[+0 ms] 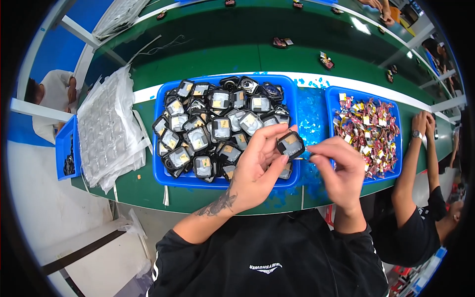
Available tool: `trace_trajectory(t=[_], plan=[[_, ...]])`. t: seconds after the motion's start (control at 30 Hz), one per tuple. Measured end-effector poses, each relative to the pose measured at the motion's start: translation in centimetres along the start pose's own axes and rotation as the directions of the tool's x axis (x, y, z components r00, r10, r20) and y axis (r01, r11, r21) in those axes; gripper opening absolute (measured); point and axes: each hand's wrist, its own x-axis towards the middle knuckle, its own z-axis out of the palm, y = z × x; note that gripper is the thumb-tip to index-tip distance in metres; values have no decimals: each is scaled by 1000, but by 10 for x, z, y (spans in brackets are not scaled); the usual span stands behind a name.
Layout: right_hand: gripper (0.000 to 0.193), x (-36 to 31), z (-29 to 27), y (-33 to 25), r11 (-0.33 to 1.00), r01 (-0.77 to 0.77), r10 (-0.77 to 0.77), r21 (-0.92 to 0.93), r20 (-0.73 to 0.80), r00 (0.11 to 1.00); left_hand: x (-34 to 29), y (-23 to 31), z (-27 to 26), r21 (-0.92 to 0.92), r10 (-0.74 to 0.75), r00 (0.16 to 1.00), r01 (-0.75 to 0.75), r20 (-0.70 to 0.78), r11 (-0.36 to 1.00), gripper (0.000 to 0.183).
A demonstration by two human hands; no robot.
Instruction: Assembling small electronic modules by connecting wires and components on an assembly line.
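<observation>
My left hand (pixel 260 161) holds a small black square case (pixel 290 145), like a smartwatch housing with a greyish face, between thumb and fingers. Close by its right edge, my right hand (pixel 339 166) has thumb and forefinger pinched together; whatever may be between them is too small to make out. Under and behind my left hand stands a blue tray (pixel 157 163) heaped with similar black cases (pixel 198 138), many with clear film and yellowish labels. To the right, another blue tray (pixel 399 143) is full of small red, yellow and white parts (pixel 368 131).
Blue scraps (pixel 311 114) litter the table between the trays. Stacked clear plastic blister trays (pixel 111 128) and a small blue bin (pixel 67 148) are at left. A green belt (pixel 213 54) beyond carries scattered small parts (pixel 326 61). A co-worker's arms (pixel 413 153) rest at right; another person (pixel 54 99) is far left.
</observation>
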Motion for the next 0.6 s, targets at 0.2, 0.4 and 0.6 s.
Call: trace_trajectory(t=[0.2,0.4,0.6], plan=[[17,8,18,-22,979,-124,131,-160,33,991,-6,-1,-7,-26,-7,1000,7,20,1000,50],[12,12,21,-15,977,75,-67,-201,47,997,-8,-4,-6,-17,-17,1000,17,19,1000,49],[10,12,23,-13,977,57,-46,-205,61,997,-7,-7,-4,-7,-11,1000,11,-6,1000,49]])
